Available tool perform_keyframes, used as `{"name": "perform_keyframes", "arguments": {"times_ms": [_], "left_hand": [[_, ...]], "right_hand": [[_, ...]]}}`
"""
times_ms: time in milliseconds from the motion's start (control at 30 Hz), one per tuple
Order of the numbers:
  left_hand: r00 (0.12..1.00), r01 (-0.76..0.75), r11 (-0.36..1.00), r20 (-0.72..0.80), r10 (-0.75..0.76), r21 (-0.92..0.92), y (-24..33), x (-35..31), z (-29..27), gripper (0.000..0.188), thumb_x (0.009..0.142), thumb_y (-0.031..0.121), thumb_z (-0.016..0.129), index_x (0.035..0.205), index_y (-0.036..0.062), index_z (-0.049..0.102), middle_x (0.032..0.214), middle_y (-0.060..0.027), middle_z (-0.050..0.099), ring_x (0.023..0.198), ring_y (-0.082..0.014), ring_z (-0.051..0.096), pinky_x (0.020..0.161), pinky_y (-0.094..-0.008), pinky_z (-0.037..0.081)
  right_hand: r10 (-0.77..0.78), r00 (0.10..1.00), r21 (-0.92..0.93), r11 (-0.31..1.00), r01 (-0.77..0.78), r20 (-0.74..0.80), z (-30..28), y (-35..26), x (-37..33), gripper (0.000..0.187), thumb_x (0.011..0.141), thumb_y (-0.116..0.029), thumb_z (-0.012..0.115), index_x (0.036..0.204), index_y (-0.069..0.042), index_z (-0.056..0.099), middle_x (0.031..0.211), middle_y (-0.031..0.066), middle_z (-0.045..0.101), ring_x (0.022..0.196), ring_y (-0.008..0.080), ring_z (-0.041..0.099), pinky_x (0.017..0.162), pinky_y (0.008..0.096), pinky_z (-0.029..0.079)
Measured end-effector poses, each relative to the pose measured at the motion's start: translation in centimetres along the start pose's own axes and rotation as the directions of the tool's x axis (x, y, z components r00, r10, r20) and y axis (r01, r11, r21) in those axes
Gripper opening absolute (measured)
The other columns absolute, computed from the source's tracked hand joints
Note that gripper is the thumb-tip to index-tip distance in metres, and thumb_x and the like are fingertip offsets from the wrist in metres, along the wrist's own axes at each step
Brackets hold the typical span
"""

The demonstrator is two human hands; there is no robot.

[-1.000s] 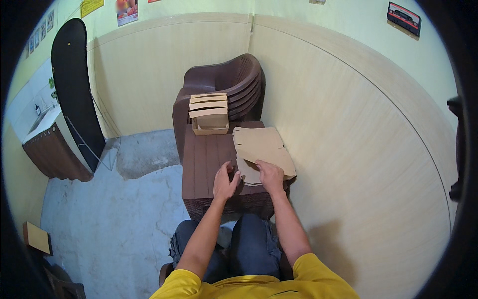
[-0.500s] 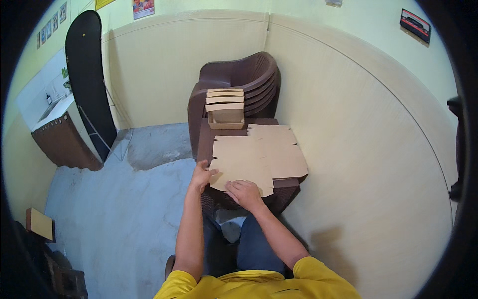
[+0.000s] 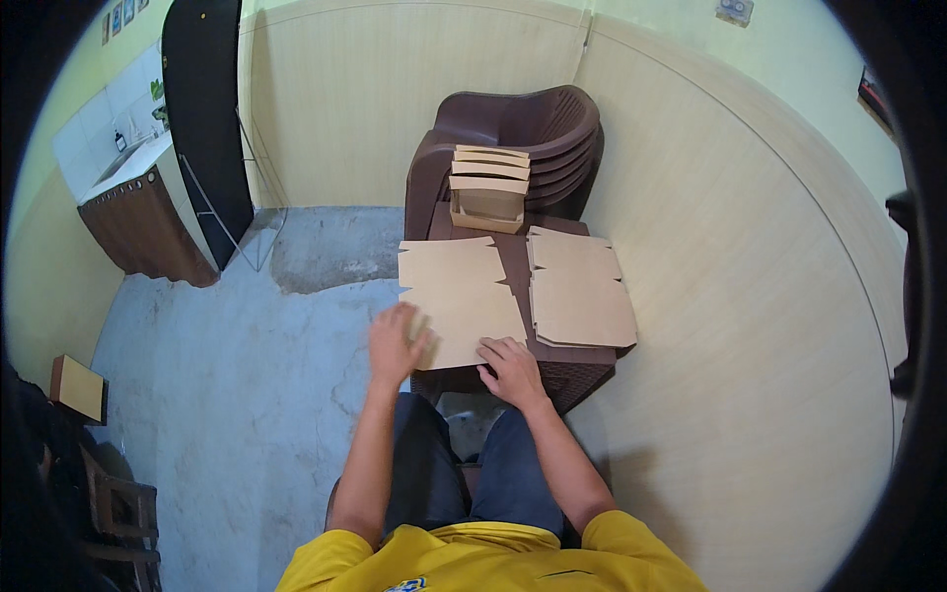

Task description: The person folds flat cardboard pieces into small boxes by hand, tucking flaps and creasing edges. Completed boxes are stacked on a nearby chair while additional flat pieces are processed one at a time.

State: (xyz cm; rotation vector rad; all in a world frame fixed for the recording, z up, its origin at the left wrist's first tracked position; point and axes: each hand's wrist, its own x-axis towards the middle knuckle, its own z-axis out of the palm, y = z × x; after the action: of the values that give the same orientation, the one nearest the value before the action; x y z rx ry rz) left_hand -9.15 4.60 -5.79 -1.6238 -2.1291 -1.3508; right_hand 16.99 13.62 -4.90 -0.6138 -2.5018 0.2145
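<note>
A flat tan cardboard box blank [image 3: 459, 301], with notches cut along its sides, lies in front of me on the brown table [image 3: 518, 268]. My left hand [image 3: 397, 345] is at the blank's left edge, slightly blurred, thumb and fingers apart and holding nothing. Over the near right corner rests my right hand [image 3: 511, 371], its fingers stretched out on the cardboard. Whether the right thumb goes under the edge cannot be made out. To the right sits a stack of similar blanks [image 3: 582, 296], apart from the single one.
Several folded cardboard trays [image 3: 488, 202] stand nested at the table's far side. Behind them is a stack of brown plastic chairs [image 3: 562, 128]. A wall [image 3: 730, 326] runs close along the right. A black board [image 3: 202, 128] leans at the far left beside a sink counter [image 3: 148, 222].
The single blank has moved left, away from the stack it overlapped, baring a strip of table. Both hands moved with it, and my left hand's fingers have lifted. The view has tilted down.
</note>
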Motion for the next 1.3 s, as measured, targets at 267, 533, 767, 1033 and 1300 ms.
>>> {"name": "perform_keyframes", "arguments": {"times_ms": [267,533,767,1033,1300], "left_hand": [[0.928,-0.187,0.980,0.338,0.156,0.062,6.0,-2.1,0.5,0.029,0.086,0.020,0.083,0.114,0.0149,0.081,0.115,-0.0049,0.071,0.118,-0.0270,0.065,0.107,-0.0457,0.049],[0.943,-0.137,0.986,0.316,0.102,0.091,5.8,-2.0,1.5,0.016,0.090,0.016,0.075,0.105,0.0134,0.080,0.107,-0.0017,0.072,0.109,-0.0252,0.067,0.097,-0.0429,0.054],[0.940,-0.191,0.973,0.310,0.143,0.130,5.2,-1.4,1.2,0.016,0.095,0.012,0.068,0.105,0.0124,0.080,0.113,-0.0022,0.072,0.110,-0.0258,0.067,0.091,-0.0405,0.059],[0.883,-0.133,0.974,0.468,0.033,0.182,4.3,0.7,0.6,0.015,0.097,0.022,0.071,0.106,0.0174,0.082,0.111,-0.0014,0.075,0.107,-0.0281,0.072,0.086,-0.0443,0.060],[0.796,-0.105,0.973,0.603,-0.040,0.204,3.1,5.3,0.7,0.018,0.095,0.030,0.074,0.108,0.0192,0.082,0.097,-0.0090,0.076,0.099,-0.0311,0.076,0.086,-0.0500,0.059]], "right_hand": [[-0.017,0.997,0.023,1.000,0.019,-0.075,0.5,0.2,0.0,0.027,0.091,-0.019,0.078,0.117,-0.011,0.076,0.125,0.0052,0.071,0.112,0.0283,0.064,0.094,0.0447,0.051],[0.005,0.999,-0.050,0.999,-0.004,0.037,0.1,0.9,1.8,0.031,0.094,-0.028,0.077,0.121,-0.013,0.076,0.120,0.0046,0.069,0.115,0.0276,0.063,0.097,0.0457,0.049],[-0.013,0.999,-0.096,0.995,0.017,0.043,-0.6,1.2,2.6,0.036,0.093,-0.031,0.079,0.122,-0.011,0.078,0.118,0.0057,0.066,0.116,0.0278,0.062,0.098,0.0454,0.049],[0.083,0.974,0.023,0.996,-0.090,0.211,-0.6,2.0,4.6,0.025,0.095,-0.032,0.078,0.108,-0.011,0.082,0.104,0.0096,0.072,0.106,0.0340,0.068,0.090,0.0458,0.055],[0.259,0.912,0.090,0.949,-0.301,0.317,-1.8,4.7,7.8,0.038,0.086,-0.041,0.087,0.109,-0.012,0.082,0.099,0.0192,0.080,0.097,0.0411,0.077,0.090,0.0511,0.059]]}}
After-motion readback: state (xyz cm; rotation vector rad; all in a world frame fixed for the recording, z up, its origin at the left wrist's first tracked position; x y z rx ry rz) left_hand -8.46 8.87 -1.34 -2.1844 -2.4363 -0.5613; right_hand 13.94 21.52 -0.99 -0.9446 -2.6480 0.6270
